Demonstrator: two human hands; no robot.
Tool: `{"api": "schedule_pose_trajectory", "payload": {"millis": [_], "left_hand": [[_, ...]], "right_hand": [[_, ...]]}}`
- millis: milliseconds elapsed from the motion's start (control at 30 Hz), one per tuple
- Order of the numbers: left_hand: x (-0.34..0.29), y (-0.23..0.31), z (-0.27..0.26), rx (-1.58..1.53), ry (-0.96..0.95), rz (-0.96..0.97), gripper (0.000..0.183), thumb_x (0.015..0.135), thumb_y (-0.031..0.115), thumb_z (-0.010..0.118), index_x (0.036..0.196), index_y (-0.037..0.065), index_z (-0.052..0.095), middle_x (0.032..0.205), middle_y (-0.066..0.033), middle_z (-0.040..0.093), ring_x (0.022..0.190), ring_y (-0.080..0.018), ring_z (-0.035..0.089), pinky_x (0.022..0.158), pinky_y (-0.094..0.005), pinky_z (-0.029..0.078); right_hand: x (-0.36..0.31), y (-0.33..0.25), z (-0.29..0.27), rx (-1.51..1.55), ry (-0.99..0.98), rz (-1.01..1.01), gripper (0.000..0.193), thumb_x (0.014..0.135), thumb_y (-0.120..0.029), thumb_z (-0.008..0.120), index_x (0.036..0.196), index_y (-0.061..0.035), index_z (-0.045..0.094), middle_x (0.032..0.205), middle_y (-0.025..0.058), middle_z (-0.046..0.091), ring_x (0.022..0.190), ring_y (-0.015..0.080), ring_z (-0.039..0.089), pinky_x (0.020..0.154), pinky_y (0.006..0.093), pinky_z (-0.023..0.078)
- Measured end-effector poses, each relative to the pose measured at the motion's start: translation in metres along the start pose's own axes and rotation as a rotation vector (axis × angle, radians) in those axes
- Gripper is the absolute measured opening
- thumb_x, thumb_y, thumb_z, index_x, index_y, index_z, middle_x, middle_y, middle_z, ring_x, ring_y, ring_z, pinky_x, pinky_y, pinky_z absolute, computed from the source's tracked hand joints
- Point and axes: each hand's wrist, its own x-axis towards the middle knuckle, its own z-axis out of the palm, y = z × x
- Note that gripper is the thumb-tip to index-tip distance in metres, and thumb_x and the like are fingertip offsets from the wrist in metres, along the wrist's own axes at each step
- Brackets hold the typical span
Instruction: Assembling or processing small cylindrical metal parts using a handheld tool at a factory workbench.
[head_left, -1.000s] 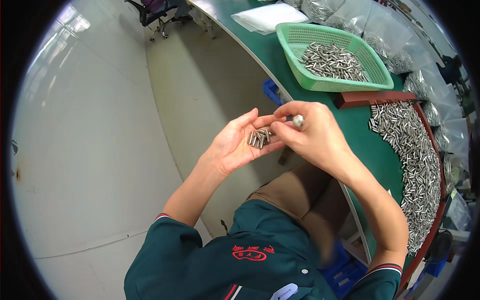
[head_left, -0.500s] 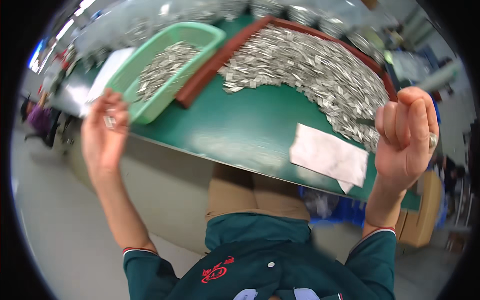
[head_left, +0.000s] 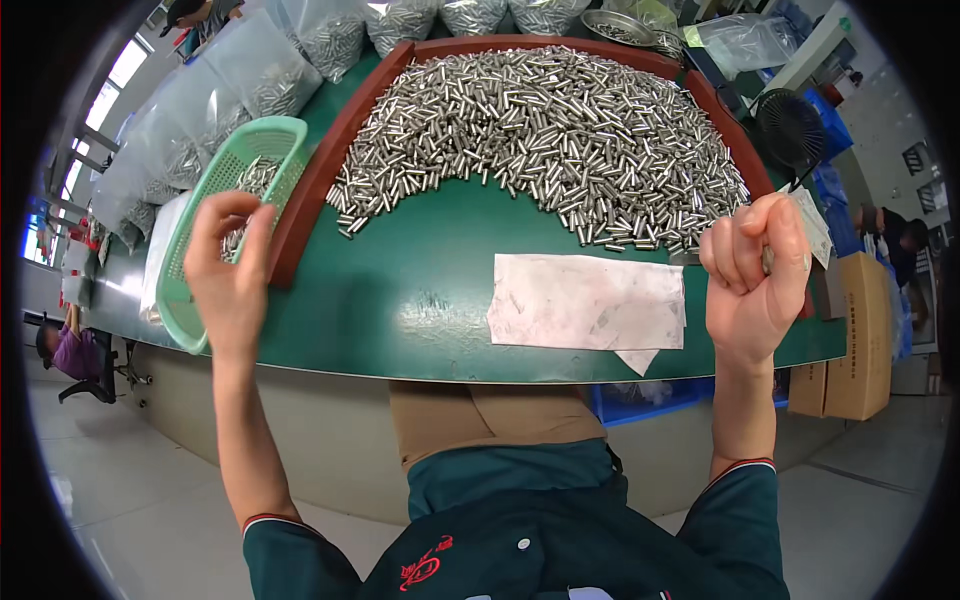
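Observation:
My left hand [head_left: 232, 285] is raised over the near part of a green mesh basket [head_left: 178, 300], its thumb and curled fingers apart with no piece visible between them. Small shiny metal pins [head_left: 262, 176] lie inside the basket, partly hidden behind that hand. On the right, my right hand [head_left: 757, 270] is closed into a fist near the end of a large heap of the same metal pins [head_left: 540, 120]. A sliver of something greyish shows between its fingers, too small to name. A stained pinkish-white cloth [head_left: 585, 300] lies flat on the green table [head_left: 390, 250] between my hands.
A reddish-brown wooden border [head_left: 308, 195] surrounds the heap at the back and sides. Clear bags of pins [head_left: 335, 45] stand behind and left. A metal dish [head_left: 618, 28] sits at the back, a black fan [head_left: 790, 125] and cardboard boxes [head_left: 857, 335] at right. Other people are farther off.
The view has turned and steadied. Small light pieces showed at my left fingers before; none show there now, and the fingers have parted. My right hand stays closed.

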Motion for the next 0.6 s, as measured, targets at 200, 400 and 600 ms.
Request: {"api": "schedule_pose_trajectory", "payload": {"millis": [200,400,600], "left_hand": [[-0.006,0.052,0.092,-0.033,-0.33,0.329,0.016,0.064,0.005,0.067,0.067,0.002,0.052,0.077,-0.0076,0.052,0.073,-0.0258,0.05,0.065,-0.0355,0.039],[-0.031,0.071,0.145,-0.087,-0.527,0.428,0.01,0.068,0.011,0.066,0.072,0.005,0.059,0.079,-0.0039,0.053,0.077,-0.0216,0.048,0.069,-0.0331,0.036],[-0.023,0.076,0.172,-0.067,-0.555,0.357,0.008,0.067,0.009,0.065,0.072,0.005,0.06,0.068,-0.0039,0.051,0.068,-0.0212,0.048,0.062,-0.0328,0.036]], "right_hand": [[0.021,0.007,0.015,0.09,-0.046,-0.038,0.032,0.089,-0.023,0.043,0.063,-0.0043,0.044,0.047,-0.0032,0.029,0.04,0.0043,0.023,0.039,0.0223,0.021],[0.037,0.025,0.004,0.138,-0.013,-0.139,0.033,0.088,-0.021,0.045,0.06,-0.0037,0.044,0.047,-0.0022,0.032,0.039,0.005,0.023,0.039,0.0229,0.021],[0.045,0.033,-0.003,0.145,0.132,-0.113,0.033,0.087,-0.02,0.045,0.059,-0.0033,0.044,0.044,-0.0033,0.025,0.038,0.0055,0.023,0.039,0.0228,0.021]]}}
